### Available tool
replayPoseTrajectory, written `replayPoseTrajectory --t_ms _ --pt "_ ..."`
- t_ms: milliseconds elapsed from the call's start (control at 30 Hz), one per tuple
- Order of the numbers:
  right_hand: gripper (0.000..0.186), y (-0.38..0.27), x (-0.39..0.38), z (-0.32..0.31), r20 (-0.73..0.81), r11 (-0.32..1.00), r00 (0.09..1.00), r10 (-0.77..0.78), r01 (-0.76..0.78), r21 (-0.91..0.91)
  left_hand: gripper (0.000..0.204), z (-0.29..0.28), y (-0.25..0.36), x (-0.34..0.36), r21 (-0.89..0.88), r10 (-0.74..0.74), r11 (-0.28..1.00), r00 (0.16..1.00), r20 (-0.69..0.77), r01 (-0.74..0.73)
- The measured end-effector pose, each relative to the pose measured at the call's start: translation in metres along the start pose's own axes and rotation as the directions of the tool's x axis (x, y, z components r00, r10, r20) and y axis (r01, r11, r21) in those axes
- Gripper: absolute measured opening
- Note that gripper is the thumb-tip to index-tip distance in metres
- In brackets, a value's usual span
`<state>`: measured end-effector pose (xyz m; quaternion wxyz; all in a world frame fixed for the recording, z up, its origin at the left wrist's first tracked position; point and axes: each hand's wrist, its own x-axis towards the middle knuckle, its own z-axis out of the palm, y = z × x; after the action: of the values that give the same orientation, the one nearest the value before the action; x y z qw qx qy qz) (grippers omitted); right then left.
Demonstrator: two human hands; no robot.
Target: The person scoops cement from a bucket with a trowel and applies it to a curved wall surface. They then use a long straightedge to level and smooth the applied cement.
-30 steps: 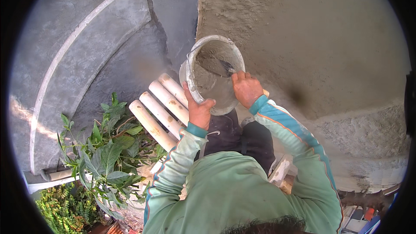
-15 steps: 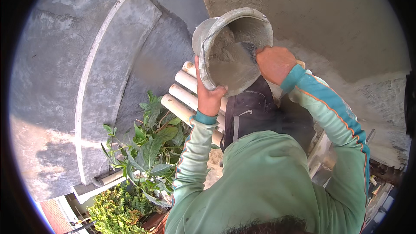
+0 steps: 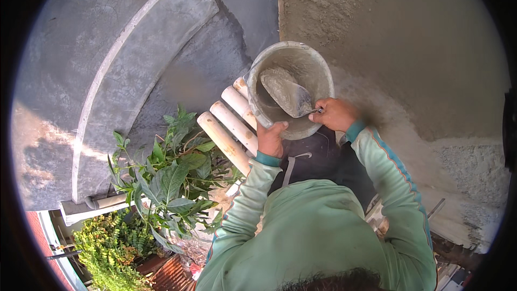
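A grey, cement-crusted bucket [image 3: 321,70] is in front of me, its open mouth facing up toward me. My left hand [image 3: 271,139] is closed on the bucket's near left rim, with the thumb over the edge. In my right hand [image 3: 337,115], closed around its handle at the near right rim, is a trowel [image 3: 301,102]. The trowel's blade lies across the bucket's mouth with wet grey mortar [image 3: 280,83] heaped on it. Below the blade, the inside of the bucket is partly hidden.
Several pale bamboo poles [image 3: 231,121] lie side by side left of the bucket. A leafy plant [image 3: 172,178] grows close to my left arm. A grey wall with a curved raised band [image 3: 107,64] stands at left, and a freshly plastered wall [image 3: 409,37] at right.
The trowel has come up out of the bucket's wet mix, carrying a load of mortar. The bucket has tipped back more upright and sits lower in view, with both hands lower too.
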<state>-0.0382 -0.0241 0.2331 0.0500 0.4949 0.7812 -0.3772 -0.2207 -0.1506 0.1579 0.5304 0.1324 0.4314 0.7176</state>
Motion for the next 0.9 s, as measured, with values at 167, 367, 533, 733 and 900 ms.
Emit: replayPoseTrajectory --t_ms 167,367,533,733,900 --pt "0.038 -0.064 -0.022 -0.048 0.026 0.946 0.978 -0.209 0.208 -0.248 0.072 -0.04 0.014 -0.036 -0.207 0.009 0.977 0.986 -0.169 -0.045" --pt "0.031 -0.088 -0.005 -0.116 0.634 0.971 0.736 -0.237 0.149 0.189 0.073 -0.06 0.042 -0.081 -0.213 0.019 0.971 0.927 -0.375 -0.106" --pt "0.035 -0.061 0.065 -0.31 -0.544 0.961 0.838 0.04 0.118 0.251 0.056 -0.09 0.02 -0.074 -0.131 0.099 0.977 0.903 -0.419 -0.168" --pt "0.038 -0.095 -0.019 -0.293 -0.498 0.963 0.862 -0.093 -0.049 -0.264 0.078 -0.082 0.035 -0.066 -0.146 -0.016 0.989 0.941 -0.339 -0.037" --pt "0.033 -0.054 -0.022 -0.144 -0.014 0.969 0.994 -0.111 0.105 -0.225 0.084 -0.036 0.029 -0.026 -0.122 0.048 0.99 0.975 -0.219 -0.076"
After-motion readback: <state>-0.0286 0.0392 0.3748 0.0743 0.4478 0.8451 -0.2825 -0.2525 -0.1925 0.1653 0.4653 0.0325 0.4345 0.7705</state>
